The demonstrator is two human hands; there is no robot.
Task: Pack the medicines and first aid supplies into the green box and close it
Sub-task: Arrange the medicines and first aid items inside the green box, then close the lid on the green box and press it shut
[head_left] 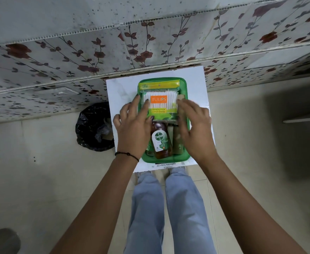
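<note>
- White tabletop (117,88) carries the green box (186,99), bare margins either side.
- Left hand (134,125) and right hand (194,129), fingers spread, press the cotton swab pack's (158,101) side edges.
- Dettol bottle (160,142) lies inside; brown items beside it, perhaps bandage rolls.

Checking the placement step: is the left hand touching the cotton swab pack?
Touching. The head view shows the left hand with fingertips on the cotton swab pack at its left edge.

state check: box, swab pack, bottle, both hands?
green box: open, no lid on it
cotton swab pack: sealed, lying flat on top of the box contents
brown bottle: capped, lying on its side in the box
left hand: fingers on the pack's left edge
right hand: fingers at its right edge
</note>
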